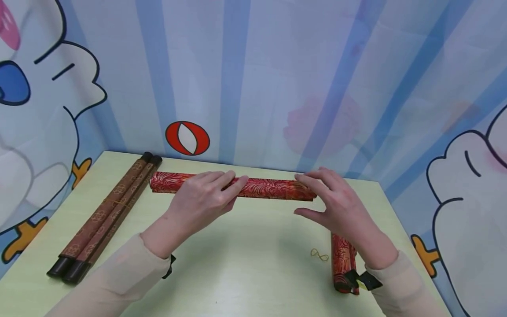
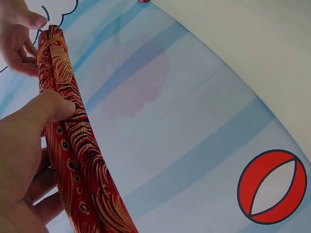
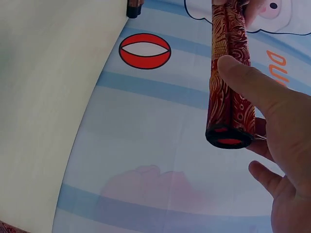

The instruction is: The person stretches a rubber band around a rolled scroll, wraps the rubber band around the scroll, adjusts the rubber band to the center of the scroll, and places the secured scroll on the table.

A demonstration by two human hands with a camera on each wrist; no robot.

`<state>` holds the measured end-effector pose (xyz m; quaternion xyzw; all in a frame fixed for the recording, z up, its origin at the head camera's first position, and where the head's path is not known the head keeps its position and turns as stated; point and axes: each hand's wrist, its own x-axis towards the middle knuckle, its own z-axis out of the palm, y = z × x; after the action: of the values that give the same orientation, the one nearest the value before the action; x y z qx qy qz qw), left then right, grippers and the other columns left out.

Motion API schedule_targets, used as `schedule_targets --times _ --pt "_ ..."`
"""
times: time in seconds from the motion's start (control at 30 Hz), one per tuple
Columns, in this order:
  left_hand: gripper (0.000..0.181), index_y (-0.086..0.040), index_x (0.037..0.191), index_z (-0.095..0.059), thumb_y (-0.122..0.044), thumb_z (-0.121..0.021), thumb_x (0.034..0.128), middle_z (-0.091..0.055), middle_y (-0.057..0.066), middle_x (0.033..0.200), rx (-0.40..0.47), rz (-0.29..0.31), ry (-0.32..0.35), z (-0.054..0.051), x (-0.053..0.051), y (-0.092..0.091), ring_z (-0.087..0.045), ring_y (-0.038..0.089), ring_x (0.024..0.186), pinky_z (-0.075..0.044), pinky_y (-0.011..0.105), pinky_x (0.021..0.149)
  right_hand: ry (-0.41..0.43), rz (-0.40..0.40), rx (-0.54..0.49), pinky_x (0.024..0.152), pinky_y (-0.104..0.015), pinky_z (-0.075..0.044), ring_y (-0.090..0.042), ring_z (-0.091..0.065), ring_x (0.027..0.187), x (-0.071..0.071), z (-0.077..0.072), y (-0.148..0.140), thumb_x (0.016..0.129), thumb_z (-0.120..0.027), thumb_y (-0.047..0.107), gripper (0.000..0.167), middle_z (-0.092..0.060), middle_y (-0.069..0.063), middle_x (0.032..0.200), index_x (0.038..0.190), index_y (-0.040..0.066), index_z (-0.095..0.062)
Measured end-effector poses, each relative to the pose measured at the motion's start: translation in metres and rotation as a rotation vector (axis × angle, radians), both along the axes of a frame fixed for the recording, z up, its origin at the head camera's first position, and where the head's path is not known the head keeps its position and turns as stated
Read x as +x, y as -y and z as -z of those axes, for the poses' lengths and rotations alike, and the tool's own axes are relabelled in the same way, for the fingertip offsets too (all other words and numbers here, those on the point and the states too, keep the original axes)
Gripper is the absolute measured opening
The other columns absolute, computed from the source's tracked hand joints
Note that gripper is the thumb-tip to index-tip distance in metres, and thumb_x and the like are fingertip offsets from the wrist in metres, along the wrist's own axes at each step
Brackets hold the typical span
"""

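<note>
A rolled scroll (image 1: 265,188) in red and gold swirl-patterned cloth is held up level above the table's far part. My left hand (image 1: 203,193) grips it around the middle; the left wrist view shows the thumb (image 2: 60,109) across its front and fingers behind. A thin elastic band (image 1: 288,189) circles the scroll towards its right end. There, my right hand (image 1: 342,200) has its fingers at the scroll's end, with the thumb spread apart below. The right wrist view shows the scroll's dark-rimmed round end (image 3: 230,138) beside that hand.
Two brown patterned scrolls (image 1: 107,215) with black end knobs lie banded together at the table's left. Another red scroll (image 1: 343,264) lies under the right forearm, with a loose twisted elastic band (image 1: 319,255) beside it. A printed cloth backdrop (image 1: 253,88) stands behind the table (image 1: 237,273).
</note>
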<state>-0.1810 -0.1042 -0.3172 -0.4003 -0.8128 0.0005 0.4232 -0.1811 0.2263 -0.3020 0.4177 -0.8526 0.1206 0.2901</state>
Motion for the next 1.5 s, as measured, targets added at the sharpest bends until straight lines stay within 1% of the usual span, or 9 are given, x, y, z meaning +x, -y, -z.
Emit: schedule_targets --times 0.07,0.13,0.23,0.37,0.57,0.8,1.0,1.27,1.5 --pt "0.041 -0.011 0.124 -0.076 -0.015 -0.086 0.0842 -0.075 0.007 0.097 0.003 0.002 -0.009 0.0 -0.001 0.0 -0.076 0.021 0.079 -0.066 0.034 0.071 -0.012 0.018 0.004 0.102 -0.062 -0.055 -0.039 -0.068 0.112 0.001 0.001 0.0 0.067 -0.104 0.018 0.085 -0.068 -0.018 0.125 0.142 0.005 -0.065" --pt "0.043 -0.01 0.125 -0.075 -0.015 -0.086 0.0838 -0.074 0.006 0.097 0.005 0.004 -0.018 0.001 -0.002 0.0 -0.076 0.021 0.079 -0.065 0.034 0.071 -0.032 0.035 0.007 0.108 -0.065 -0.051 -0.041 -0.069 0.112 0.0 0.002 0.0 0.068 -0.103 0.019 0.081 -0.069 -0.019 0.125 0.139 0.003 -0.067" --pt "0.045 -0.009 0.125 -0.074 -0.015 -0.086 0.0829 -0.075 0.007 0.098 0.014 0.01 -0.033 0.002 -0.003 0.001 -0.076 0.021 0.08 -0.065 0.034 0.072 -0.068 0.053 0.027 0.111 -0.065 -0.048 -0.039 -0.07 0.109 -0.001 0.002 0.001 0.071 -0.102 0.02 0.073 -0.07 -0.019 0.122 0.134 0.001 -0.07" --pt "0.045 -0.009 0.126 -0.074 -0.016 -0.086 0.0836 -0.075 0.008 0.099 0.023 0.024 -0.045 0.001 -0.002 0.001 -0.076 0.022 0.082 -0.066 0.035 0.073 -0.116 0.071 0.059 0.112 -0.065 -0.047 -0.04 -0.069 0.109 -0.002 0.003 0.002 0.073 -0.101 0.022 0.067 -0.073 -0.019 0.118 0.129 -0.001 -0.072" --pt "0.047 -0.009 0.126 -0.075 -0.017 -0.088 0.0818 -0.077 0.009 0.102 0.045 0.047 -0.062 0.001 -0.002 0.0 -0.077 0.023 0.084 -0.066 0.036 0.074 -0.17 0.08 0.068 0.113 -0.063 -0.048 -0.039 -0.07 0.11 -0.003 0.004 0.005 0.072 -0.101 0.019 0.065 -0.075 -0.018 0.115 0.127 -0.002 -0.073" --pt "0.049 -0.009 0.127 -0.074 -0.018 -0.089 0.0816 -0.076 0.008 0.101 0.045 0.043 -0.072 -0.001 -0.003 -0.001 -0.077 0.023 0.083 -0.066 0.036 0.072 -0.166 0.097 0.056 0.114 -0.061 -0.047 -0.038 -0.07 0.109 -0.002 0.003 0.009 0.072 -0.101 0.019 0.064 -0.076 -0.019 0.114 0.126 -0.001 -0.073" --pt "0.048 -0.009 0.127 -0.074 -0.018 -0.089 0.0819 -0.076 0.009 0.102 0.042 0.035 -0.083 -0.003 -0.003 0.0 -0.077 0.023 0.083 -0.066 0.036 0.07 -0.183 0.078 0.02 0.113 -0.061 -0.049 -0.04 -0.07 0.105 -0.004 0.004 0.014 0.072 -0.101 0.016 0.061 -0.076 -0.019 0.111 0.124 -0.002 -0.074" --pt "0.047 -0.008 0.126 -0.075 -0.015 -0.088 0.081 -0.074 0.008 0.099 0.056 0.058 -0.106 -0.002 -0.007 -0.003 -0.075 0.023 0.082 -0.065 0.034 0.067 -0.198 0.076 0.014 0.11 -0.061 -0.051 -0.04 -0.072 0.104 -0.004 0.007 0.018 0.071 -0.102 0.015 0.061 -0.077 -0.021 0.109 0.124 -0.003 -0.075" --pt "0.047 -0.008 0.125 -0.075 -0.017 -0.088 0.0816 -0.075 0.008 0.1 0.045 0.059 -0.107 -0.001 -0.007 -0.006 -0.076 0.023 0.084 -0.065 0.035 0.071 -0.201 0.062 -0.003 0.11 -0.061 -0.051 -0.038 -0.073 0.104 -0.005 0.01 0.023 0.07 -0.102 0.012 0.063 -0.078 -0.02 0.11 0.125 -0.004 -0.075"
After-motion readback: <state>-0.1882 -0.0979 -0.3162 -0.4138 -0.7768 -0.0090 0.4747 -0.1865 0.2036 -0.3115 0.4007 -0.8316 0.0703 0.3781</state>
